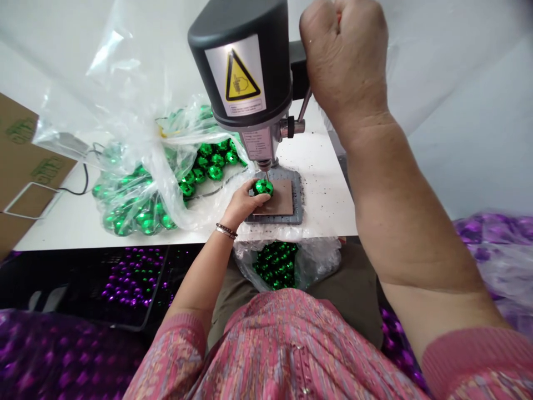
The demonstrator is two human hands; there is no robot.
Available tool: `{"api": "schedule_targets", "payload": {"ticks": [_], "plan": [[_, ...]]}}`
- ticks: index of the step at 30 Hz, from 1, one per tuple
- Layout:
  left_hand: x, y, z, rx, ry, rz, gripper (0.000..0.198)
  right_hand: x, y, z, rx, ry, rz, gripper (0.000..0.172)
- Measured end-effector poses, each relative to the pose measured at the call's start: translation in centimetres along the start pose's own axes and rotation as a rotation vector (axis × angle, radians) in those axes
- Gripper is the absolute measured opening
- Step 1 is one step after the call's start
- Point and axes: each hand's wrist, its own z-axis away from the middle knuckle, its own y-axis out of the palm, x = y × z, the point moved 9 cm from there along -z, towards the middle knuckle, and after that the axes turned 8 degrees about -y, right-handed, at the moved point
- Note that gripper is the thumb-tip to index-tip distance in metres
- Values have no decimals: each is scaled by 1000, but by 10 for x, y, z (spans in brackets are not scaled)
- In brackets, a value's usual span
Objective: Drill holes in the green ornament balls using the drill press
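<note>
My left hand (244, 201) pinches a shiny green faceted ball (263, 188) on a brown board (281, 200), which lies on the grey base plate (296, 208) of a bench drill press (245, 61). Right above the ball is the drill bit (267, 174), its tip at or very near the ball's top; contact is hard to make out. High on the right, my right hand (347, 50) is closed round the drill press lever (305, 104), its grip mostly hidden in the fist.
A clear plastic bag (154, 183) of green balls spreads over the white table (328, 216) at left. Another open bag (320, 261) with green balls sits in my lap. A cardboard box (29, 161) stands far left. Purple balls (129, 283) lie below, and more bagged at right.
</note>
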Motion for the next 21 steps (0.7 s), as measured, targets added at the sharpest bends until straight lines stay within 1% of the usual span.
{"api": "schedule_targets", "payload": {"ticks": [4,7,9,12,13,15,17,19,21], "plan": [[-16,3,-1,-41,118,-239,69,0,1,1,5,-5,-9,36],[-26,10,0,-34,184,-322,71,2,0,0,-4,-10,-8,37],[-28,14,0,-17,181,-324,71,4,-2,1,-11,-20,-20,38],[-23,17,1,6,131,-290,75,5,-6,10,-38,-67,-55,41],[-21,17,2,12,118,-276,76,7,-8,16,-52,-113,-80,42],[-17,18,2,17,105,-252,77,11,-14,34,-91,-254,-147,40],[-17,17,3,11,115,-244,77,12,-20,58,-140,-402,-197,31],[-17,17,3,1,126,-251,76,9,-22,81,-171,-499,-141,23],[-17,18,2,5,125,-249,76,4,-20,100,-189,-559,-58,19]]}}
